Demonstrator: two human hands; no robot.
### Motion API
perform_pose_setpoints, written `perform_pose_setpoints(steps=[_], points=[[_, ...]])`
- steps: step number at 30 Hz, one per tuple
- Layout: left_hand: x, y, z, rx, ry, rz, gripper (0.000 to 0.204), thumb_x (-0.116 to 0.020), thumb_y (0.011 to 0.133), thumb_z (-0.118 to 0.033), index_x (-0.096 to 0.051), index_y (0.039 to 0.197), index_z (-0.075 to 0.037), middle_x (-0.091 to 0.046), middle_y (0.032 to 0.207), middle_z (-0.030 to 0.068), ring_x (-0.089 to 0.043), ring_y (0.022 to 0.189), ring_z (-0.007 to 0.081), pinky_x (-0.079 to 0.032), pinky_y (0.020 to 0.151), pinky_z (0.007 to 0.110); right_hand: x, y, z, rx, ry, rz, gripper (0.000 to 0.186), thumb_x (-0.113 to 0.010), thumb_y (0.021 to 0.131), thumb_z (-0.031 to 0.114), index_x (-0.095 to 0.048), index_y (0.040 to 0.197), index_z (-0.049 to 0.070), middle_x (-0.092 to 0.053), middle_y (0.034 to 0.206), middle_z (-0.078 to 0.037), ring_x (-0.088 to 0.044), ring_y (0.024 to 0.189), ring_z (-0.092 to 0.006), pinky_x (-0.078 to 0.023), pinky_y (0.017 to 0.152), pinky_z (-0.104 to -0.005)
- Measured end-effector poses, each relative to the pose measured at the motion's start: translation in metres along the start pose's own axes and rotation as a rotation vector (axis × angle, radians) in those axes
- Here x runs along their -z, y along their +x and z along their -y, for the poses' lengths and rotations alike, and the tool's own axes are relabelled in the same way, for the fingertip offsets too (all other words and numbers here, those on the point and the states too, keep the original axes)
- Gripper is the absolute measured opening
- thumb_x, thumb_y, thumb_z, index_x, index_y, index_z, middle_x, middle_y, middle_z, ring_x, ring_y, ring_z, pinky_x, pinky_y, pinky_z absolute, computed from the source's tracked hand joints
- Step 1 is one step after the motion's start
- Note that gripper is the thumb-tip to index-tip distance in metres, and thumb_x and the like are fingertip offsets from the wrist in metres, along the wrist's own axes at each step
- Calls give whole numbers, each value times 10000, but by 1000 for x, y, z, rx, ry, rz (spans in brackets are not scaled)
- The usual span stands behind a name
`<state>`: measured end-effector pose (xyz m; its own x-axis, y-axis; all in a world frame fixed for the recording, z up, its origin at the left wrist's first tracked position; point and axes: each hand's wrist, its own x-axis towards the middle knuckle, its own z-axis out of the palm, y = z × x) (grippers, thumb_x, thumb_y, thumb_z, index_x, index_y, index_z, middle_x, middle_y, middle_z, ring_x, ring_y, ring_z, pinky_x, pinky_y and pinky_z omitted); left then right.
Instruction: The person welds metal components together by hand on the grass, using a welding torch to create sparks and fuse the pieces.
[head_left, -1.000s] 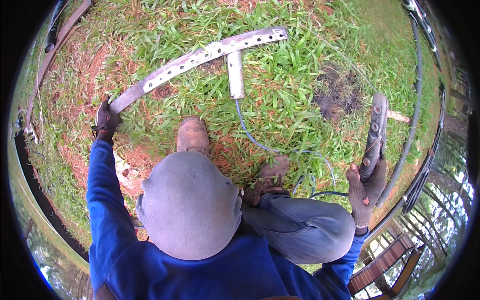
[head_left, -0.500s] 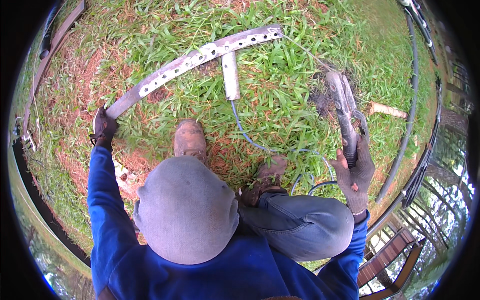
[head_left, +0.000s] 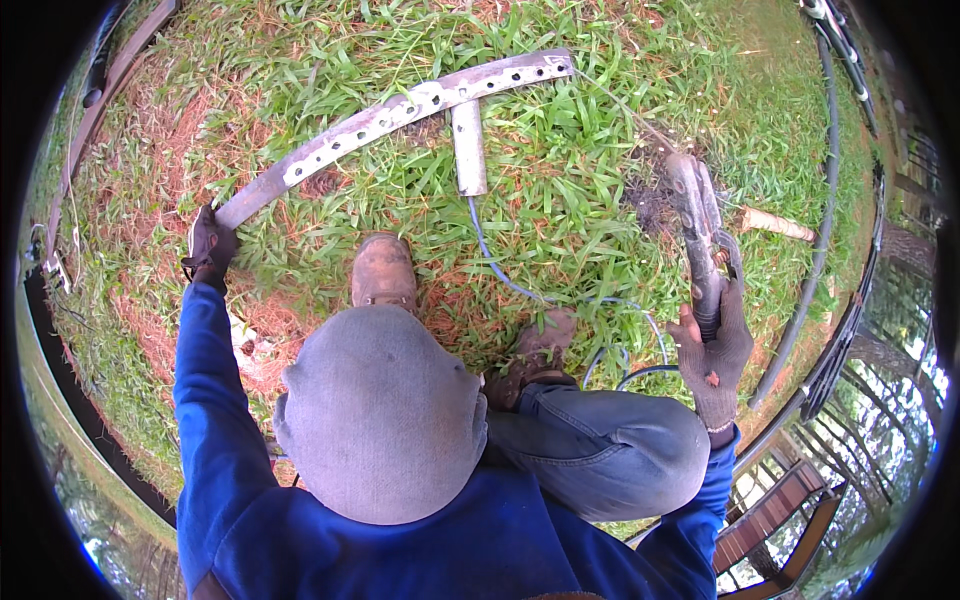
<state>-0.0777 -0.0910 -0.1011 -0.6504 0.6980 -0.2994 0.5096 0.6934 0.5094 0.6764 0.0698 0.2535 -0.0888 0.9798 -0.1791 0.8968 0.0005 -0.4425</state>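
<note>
My left hand (head_left: 211,243), in a dark glove, grips the near left end of a long flat metal bar (head_left: 345,137) with a row of holes. The bar slants up to the right over the grass, patchy with white. A short pale metal tube (head_left: 469,148) meets its lower edge like the stem of a T. My right hand (head_left: 715,353), in a knitted glove, is wrapped around a worn welding electrode holder (head_left: 698,235). From the holder's jaws a thin welding rod (head_left: 625,108) reaches to the bar's right end; whether it touches cannot be made out.
A blue cable (head_left: 490,262) runs from below the tube through the grass. Beside the holder lie a scorched patch (head_left: 655,200) and a short wooden piece (head_left: 777,222). A dark hose (head_left: 829,150) curves along the right. My boots (head_left: 383,272) stand below the bar.
The bar has shifted slightly to the right. The electrode holder has moved a little right and down, its rod still near the bar's right end. Both hands keep their hold.
</note>
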Motion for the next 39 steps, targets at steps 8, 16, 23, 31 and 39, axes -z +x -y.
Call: perform_pose_setpoints(steps=[8,16,23,31,39], points=[[0,-15,-32,-22,73,11,425,-499,975,124,-675,1338,-8,-809,1166,117,-744,1052,200,-579,962,347,2,-2,3,11,20,-8,663,-896,872,-29,-630,1479,-19,-797,1108,-112,-795,957,-166,-643,869,-309],[5,-17,-32,1,43,1,385,-528,1010,88,-696,1338,-19,-820,1141,119,-751,1027,204,-587,922,360,2,-2,7,-31,-4,-30,612,-885,875,-30,-652,1441,-5,-790,1078,-101,-761,936,-128,-620,851,-290],[0,-14,-21,61,-30,12,385,-533,1022,73,-716,1341,-40,-831,1127,108,-755,1002,203,-585,897,358,1,-3,-3,13,-13,-22,641,-889,883,-18,-638,1473,-27,-796,1104,-131,-768,946,-150,-632,857,-317],[-11,-4,5,-59,-149,-12,427,-549,1028,68,-707,1411,-37,-834,1192,138,-771,1078,205,-592,945,362,1,1,9,-29,12,16,637,-882,878,-19,-659,1474,7,-785,1084,-129,-764,943,-136,-634,853,-316],[3,-16,-30,-44,93,-16,395,-576,1034,21,-708,1400,-50,-829,1119,127,-782,1003,231,-606,892,378,-1,0,5,-38,-15,1,632,-868,886,-26,-652,1479,2,-792,1100,-119,-764,936,-139,-636,848,-319]])
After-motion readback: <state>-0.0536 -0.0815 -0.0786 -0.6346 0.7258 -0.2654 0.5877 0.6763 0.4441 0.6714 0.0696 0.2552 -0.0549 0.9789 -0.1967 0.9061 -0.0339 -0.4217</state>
